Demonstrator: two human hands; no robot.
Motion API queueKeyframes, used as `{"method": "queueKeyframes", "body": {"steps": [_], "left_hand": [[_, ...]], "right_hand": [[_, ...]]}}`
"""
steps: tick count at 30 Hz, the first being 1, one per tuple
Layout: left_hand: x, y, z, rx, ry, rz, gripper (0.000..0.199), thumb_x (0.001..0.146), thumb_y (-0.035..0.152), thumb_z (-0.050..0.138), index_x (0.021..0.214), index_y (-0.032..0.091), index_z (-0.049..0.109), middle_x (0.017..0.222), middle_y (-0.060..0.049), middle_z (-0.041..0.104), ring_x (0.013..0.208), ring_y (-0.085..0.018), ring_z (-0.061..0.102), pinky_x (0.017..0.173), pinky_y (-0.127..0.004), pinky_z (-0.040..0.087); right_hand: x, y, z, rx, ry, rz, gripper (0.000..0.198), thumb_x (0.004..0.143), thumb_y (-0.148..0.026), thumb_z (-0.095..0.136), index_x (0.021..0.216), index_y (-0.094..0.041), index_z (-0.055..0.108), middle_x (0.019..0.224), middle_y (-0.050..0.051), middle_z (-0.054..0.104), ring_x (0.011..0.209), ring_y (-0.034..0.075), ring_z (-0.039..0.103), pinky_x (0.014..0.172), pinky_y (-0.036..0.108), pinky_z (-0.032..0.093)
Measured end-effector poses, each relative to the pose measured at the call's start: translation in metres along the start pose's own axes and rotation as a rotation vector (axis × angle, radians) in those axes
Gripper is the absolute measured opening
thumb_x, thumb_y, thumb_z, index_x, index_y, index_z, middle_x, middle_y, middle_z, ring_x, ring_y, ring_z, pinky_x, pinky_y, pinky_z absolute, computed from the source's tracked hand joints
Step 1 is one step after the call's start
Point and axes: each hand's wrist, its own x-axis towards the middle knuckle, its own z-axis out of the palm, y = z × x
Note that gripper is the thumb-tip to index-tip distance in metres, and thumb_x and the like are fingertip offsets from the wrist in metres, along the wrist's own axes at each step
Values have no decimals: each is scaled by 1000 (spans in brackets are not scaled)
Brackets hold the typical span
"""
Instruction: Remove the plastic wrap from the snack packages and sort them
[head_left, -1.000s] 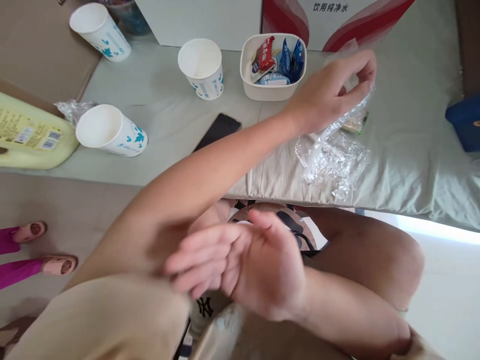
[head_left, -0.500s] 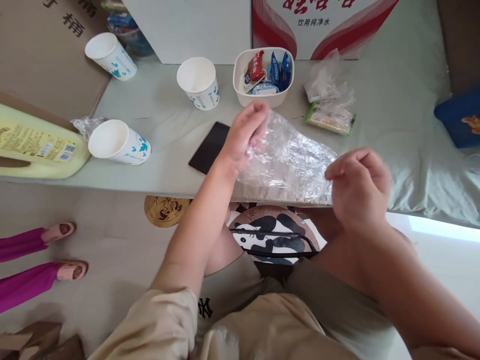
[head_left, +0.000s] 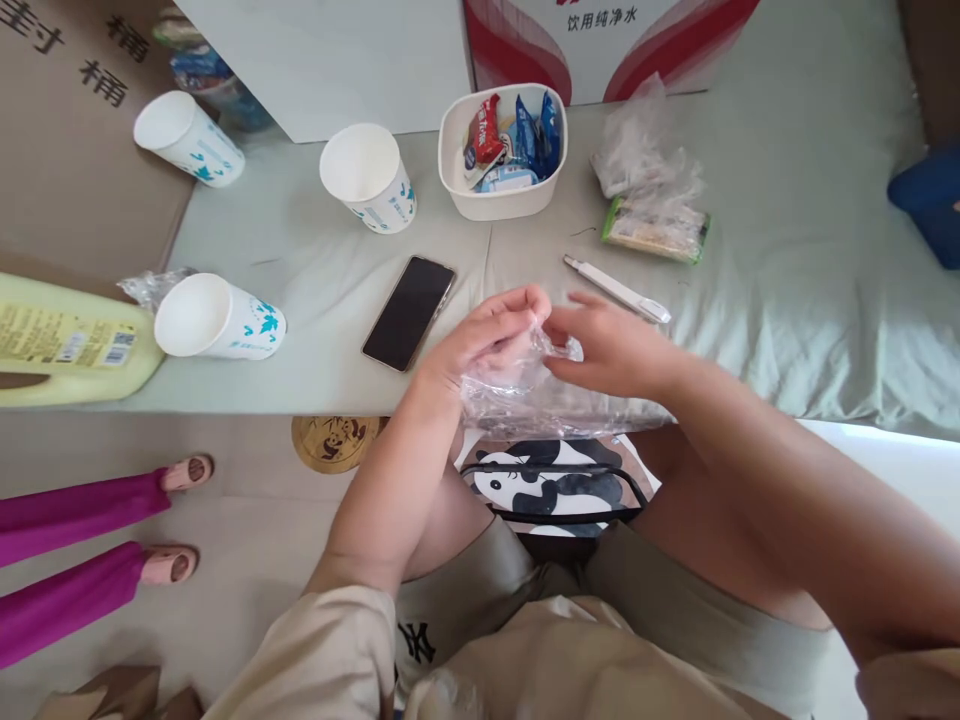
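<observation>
A clear, crinkled plastic bag (head_left: 517, 405) hangs at the front edge of the cloth-covered table, before my knees. My left hand (head_left: 487, 340) is closed, its fingers pinching the bag's upper part. From the other side my right hand (head_left: 607, 345) meets it, thumb and fingers around a gathered bit of the same plastic. The fingertips of both hands almost touch. Just beyond my right hand lies a white pen-like cutter (head_left: 619, 290). A black phone (head_left: 409, 312) rests to the left of my left hand.
Paper cups (head_left: 367, 180) stand at the left and middle. A white tub (head_left: 502, 205) holds wrapped snacks. Behind it are large boxes (head_left: 611, 60). A green-edged packet (head_left: 656, 235) lies under crumpled plastic. A yellow jug (head_left: 82, 345) and another person's legs (head_left: 82, 515) are at left.
My right hand has come in leftward to my left hand, and the stretched bag is now bunched between them. The white cutter and the whole phone have come into sight.
</observation>
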Motion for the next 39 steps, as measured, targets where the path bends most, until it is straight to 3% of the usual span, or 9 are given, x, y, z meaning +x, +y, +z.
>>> {"method": "queueKeyframes", "body": {"steps": [3,7,11,15,19,25,29,35,39], "left_hand": [[5,0,-9,4,84,8,28,81,49,66,86,27,49,43,12,26,31,-6,13,36,-24,9],[13,-6,-21,59,299,98,27,86,38,59,110,27,52,60,6,58,49,-11,56,50,-23,40],[23,-18,-20,-122,442,137,29,89,45,58,109,23,55,90,-4,74,87,-18,73,79,-31,55],[28,-28,-6,-303,197,4,62,83,76,53,102,19,65,107,-16,76,108,-30,72,88,-41,56],[32,-33,12,-330,-51,-7,76,60,75,80,112,20,70,128,-17,72,127,-34,64,97,-42,53],[40,-31,18,-157,232,13,37,68,25,82,102,20,68,93,-3,79,83,-16,74,79,-28,55],[35,-25,8,-85,270,4,24,70,28,78,86,16,64,67,1,70,58,-11,65,59,-23,49],[22,-27,-5,-23,261,35,33,76,40,77,94,20,58,69,1,71,67,-17,72,68,-28,57],[24,-29,-10,90,241,-3,37,81,47,74,101,24,53,63,4,69,62,-18,73,59,-26,55]], "right_hand": [[-18,-16,-7,17,-73,129,6,79,-21,53,78,-22,59,59,-3,55,55,13,47,60,29,37],[-45,-31,-10,298,-81,151,8,81,-28,54,76,-21,55,59,-4,53,54,11,45,54,25,35],[-44,-22,7,447,207,228,13,83,-33,54,76,-22,54,62,-3,54,56,12,49,54,27,38],[-27,-6,18,210,606,434,6,80,-28,56,78,-24,54,57,-5,49,53,13,45,58,29,37],[-16,3,18,57,630,495,8,79,-28,54,76,-25,47,56,-4,47,53,14,44,57,29,32],[-19,4,17,158,617,482,9,79,-26,53,73,-24,47,53,-6,42,50,11,41,55,27,31],[-27,7,16,455,590,475,10,84,-31,54,79,-23,51,57,-6,47,50,11,49,54,27,37],[-38,12,25,723,399,436,21,92,-42,53,97,-22,58,76,2,71,62,17,68,65,33,53],[-39,16,28,812,354,438,27,91,-43,56,104,-21,63,62,0,68,51,16,62,55,31,51]]}}
